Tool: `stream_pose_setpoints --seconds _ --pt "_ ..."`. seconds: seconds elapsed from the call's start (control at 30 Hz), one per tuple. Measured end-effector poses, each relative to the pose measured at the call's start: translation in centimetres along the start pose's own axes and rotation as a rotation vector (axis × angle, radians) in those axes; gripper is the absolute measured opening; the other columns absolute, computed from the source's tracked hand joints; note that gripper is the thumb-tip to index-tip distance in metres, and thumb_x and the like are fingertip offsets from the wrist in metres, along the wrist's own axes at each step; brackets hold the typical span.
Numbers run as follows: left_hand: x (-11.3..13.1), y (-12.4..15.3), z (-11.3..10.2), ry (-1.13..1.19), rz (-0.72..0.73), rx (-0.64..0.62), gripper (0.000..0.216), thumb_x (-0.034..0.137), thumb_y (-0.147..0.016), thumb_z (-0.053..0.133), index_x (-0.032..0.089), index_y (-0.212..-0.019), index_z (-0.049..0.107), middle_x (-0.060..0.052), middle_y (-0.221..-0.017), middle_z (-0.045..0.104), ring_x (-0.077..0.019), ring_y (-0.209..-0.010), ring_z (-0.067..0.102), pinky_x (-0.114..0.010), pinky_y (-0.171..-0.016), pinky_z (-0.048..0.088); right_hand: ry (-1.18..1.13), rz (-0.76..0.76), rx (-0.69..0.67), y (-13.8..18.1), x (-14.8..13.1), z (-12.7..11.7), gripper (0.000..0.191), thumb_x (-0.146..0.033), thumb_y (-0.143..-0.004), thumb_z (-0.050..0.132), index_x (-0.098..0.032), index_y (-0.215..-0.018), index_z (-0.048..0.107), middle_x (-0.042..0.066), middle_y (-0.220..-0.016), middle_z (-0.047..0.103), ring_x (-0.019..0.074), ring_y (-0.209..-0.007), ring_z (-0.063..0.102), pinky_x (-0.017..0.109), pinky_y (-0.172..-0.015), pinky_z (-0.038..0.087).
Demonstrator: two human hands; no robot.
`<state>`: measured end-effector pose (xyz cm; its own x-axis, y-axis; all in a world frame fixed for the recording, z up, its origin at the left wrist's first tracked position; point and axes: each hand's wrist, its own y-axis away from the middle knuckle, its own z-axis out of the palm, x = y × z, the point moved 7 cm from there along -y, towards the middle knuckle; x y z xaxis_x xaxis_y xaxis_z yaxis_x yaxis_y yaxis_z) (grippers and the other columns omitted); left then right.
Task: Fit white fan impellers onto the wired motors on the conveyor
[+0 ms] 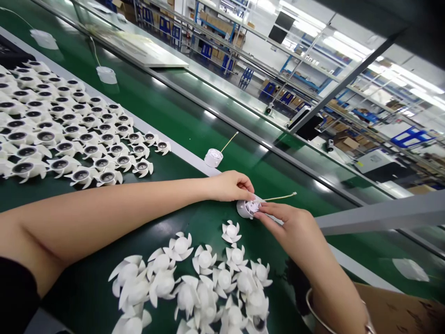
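Both hands close together on the small white motor [246, 208], left hand [231, 185] pinching its far rim, right hand [288, 222] its near-right side (the thin wire [280, 197] points rightward).

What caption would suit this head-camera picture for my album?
Left hand and right hand pinch a white part by the green belt, fans heaped nearby.

Green bench [86, 287]: fan blades [208, 278] heaped near, upturned blades [69, 134] rowed left, perhaps motor [213, 157] beyond.
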<state>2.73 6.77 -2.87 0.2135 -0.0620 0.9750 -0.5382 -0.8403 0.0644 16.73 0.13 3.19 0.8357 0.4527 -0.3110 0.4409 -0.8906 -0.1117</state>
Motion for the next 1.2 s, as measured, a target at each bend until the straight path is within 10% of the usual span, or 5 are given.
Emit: stream_pose_setpoints --seconds 0.57,0.8,1.07,1.2 --pt "-0.2 0.3 -0.4 -0.159 0.015 -0.006 0.037 0.048 -0.074 0.073 0.020 -0.098 0.069 0.002 -0.079 0.063 -0.0103 -0.065 0.053 -0.023 -0.059 0.039 0.395 0.046 -0.079 0.7 -2.9 1.2 0.025 -0.028 -0.096 0.052 -0.021 -0.098 0.076 0.008 -0.104 0.075 0.0269 -0.082 0.072 0.032 -0.056 0.046" --pt "0.1 0.9 -1.4 -0.208 -0.018 -0.077 0.045 0.060 -0.076 0.069 0.019 -0.095 0.066 0.001 -0.080 0.062 -0.0114 -0.068 0.052 -0.023 -0.059 0.038 0.362 0.267 0.082 0.5 1.0 -1.0 0.029 -0.031 -0.091 0.057 -0.020 -0.114 0.072 0.010 -0.116 0.071 0.0288 -0.088 0.069 0.034 -0.063 0.047" --pt "2.8 3.1 1.6 -0.479 0.177 -0.560 0.041 0.043 -0.057 0.087 0.030 -0.095 0.078 0.001 -0.097 0.070 -0.0192 -0.087 0.060 -0.026 -0.073 0.044 0.103 0.423 -0.688 5.3 3.2 0.9 0.022 -0.011 -0.067 0.050 -0.023 -0.048 0.049 -0.003 -0.048 0.051 0.0135 -0.044 0.047 0.027 -0.043 0.028" --pt "3.1 3.4 2.3 -0.500 0.225 -0.594 0.029 0.034 -0.065 0.082 0.030 -0.093 0.077 0.001 -0.102 0.070 -0.0205 -0.093 0.061 -0.027 -0.078 0.044 0.105 0.487 -0.751 5.5 2.5 1.7 0.024 -0.008 -0.058 0.049 -0.022 -0.043 0.036 -0.004 -0.041 0.038 0.0117 -0.036 0.038 0.028 -0.039 0.018"
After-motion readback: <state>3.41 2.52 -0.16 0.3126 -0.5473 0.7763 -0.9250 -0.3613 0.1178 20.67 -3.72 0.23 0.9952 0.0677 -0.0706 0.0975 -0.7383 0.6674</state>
